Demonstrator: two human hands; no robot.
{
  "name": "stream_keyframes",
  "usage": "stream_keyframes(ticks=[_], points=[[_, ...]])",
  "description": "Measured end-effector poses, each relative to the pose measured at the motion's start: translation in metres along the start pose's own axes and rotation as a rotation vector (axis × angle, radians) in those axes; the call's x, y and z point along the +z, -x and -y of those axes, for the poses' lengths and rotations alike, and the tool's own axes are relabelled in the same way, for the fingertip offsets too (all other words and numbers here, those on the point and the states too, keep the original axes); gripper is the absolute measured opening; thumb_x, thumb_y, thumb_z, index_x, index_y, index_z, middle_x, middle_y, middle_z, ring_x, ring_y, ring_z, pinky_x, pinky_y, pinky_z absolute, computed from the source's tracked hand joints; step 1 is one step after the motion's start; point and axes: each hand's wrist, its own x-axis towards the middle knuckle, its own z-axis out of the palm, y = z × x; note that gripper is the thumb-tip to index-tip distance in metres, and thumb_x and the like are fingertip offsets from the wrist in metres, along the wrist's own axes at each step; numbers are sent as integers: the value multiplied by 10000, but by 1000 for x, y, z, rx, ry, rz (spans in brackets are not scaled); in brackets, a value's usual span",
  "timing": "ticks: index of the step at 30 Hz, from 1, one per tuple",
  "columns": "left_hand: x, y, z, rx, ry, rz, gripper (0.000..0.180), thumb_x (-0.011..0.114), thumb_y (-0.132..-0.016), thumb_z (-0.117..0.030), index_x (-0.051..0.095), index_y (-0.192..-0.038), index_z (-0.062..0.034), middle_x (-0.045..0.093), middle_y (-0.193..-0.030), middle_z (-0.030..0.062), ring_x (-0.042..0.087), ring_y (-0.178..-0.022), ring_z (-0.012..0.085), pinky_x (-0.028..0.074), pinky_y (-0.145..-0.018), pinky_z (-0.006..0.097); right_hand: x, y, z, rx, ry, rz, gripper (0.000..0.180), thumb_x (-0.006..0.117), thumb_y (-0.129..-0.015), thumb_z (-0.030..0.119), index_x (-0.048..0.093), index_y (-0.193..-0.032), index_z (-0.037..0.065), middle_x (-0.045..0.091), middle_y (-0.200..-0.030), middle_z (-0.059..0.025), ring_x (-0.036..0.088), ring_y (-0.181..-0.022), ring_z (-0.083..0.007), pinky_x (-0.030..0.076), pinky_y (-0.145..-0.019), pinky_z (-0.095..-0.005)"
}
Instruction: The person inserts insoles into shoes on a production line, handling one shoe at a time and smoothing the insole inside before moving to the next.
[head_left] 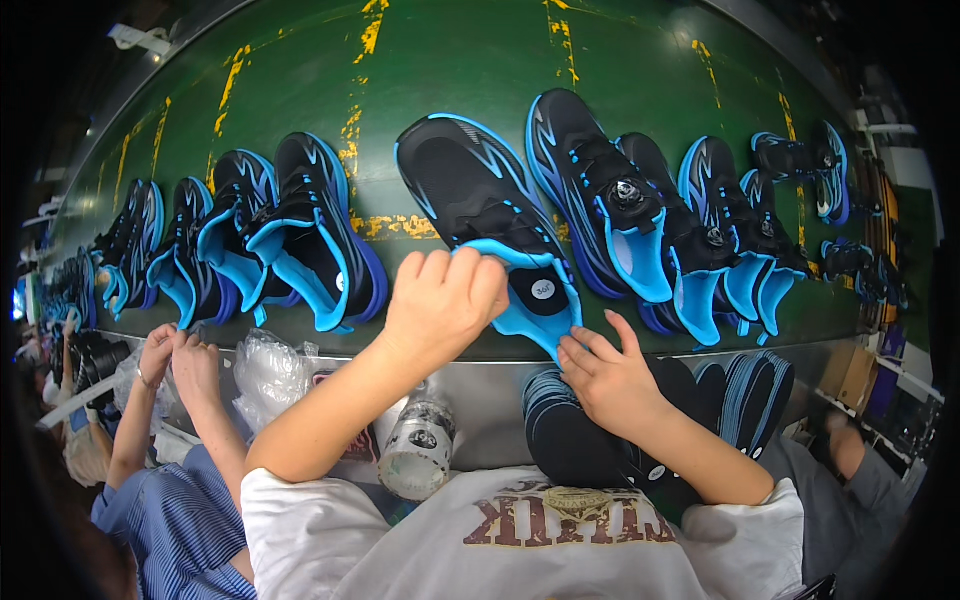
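A black and blue sneaker (465,175) lies on the green table in front of me, its toe pointing away and its opening toward me. My left hand (448,300) is closed at the left side of the bright blue collar; its fingertips are hidden. At the heel, my right hand (612,375) pinches the collar's edge, with one finger sticking up. Inside the shoe a dark insole (541,291) with a round white label shows. Just below my right hand stands a stack of black insoles (565,430) with light blue edges.
Similar sneakers stand in rows to the left (310,200) and right (585,170) on the green table (460,50). Along the near ledge are clear plastic bags (270,375), a dirty white container (418,455) and more insoles (755,395). A co-worker's hands (180,355) are close on my left.
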Motion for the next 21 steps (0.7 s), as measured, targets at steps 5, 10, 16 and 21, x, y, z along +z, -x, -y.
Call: stream_keyframes(ticks=[5,10,16,21], points=[[42,-19,27,-106,-258,156,215,612,-644,-229,474,-725,-86,490,-615,44,520,-535,208,382,-493,318,-17,-54,-1,15,48,90,278,549,-711,173,611,-888,-32,602,-905,-129,503,-1014,-255,183,-1010,-511],[58,-54,9,14,-520,413,224,569,-700,-273,487,-744,-69,539,-634,59,548,-545,205,406,-506,335,-11,-109,-27,266,80,838,384,506,-734,321,642,-913,9,622,-907,-139,568,-935,-271,-7,-1021,-550],[45,-57,27,-212,16,514,192,502,-762,-255,487,-766,-64,578,-693,117,589,-634,245,427,-535,343,8,-75,-27,248,-266,57,326,525,-747,235,593,-972,10,607,-945,-147,557,-948,-292,184,-1002,-513],[-34,-33,43,-1074,1774,326,156,402,-824,-196,413,-711,-88,341,-565,-15,293,-461,97,276,-425,250,-43,0,-39,154,-391,-526,307,608,-696,131,559,-965,-8,595,-949,-162,550,-912,-322,437,-788,-370]])
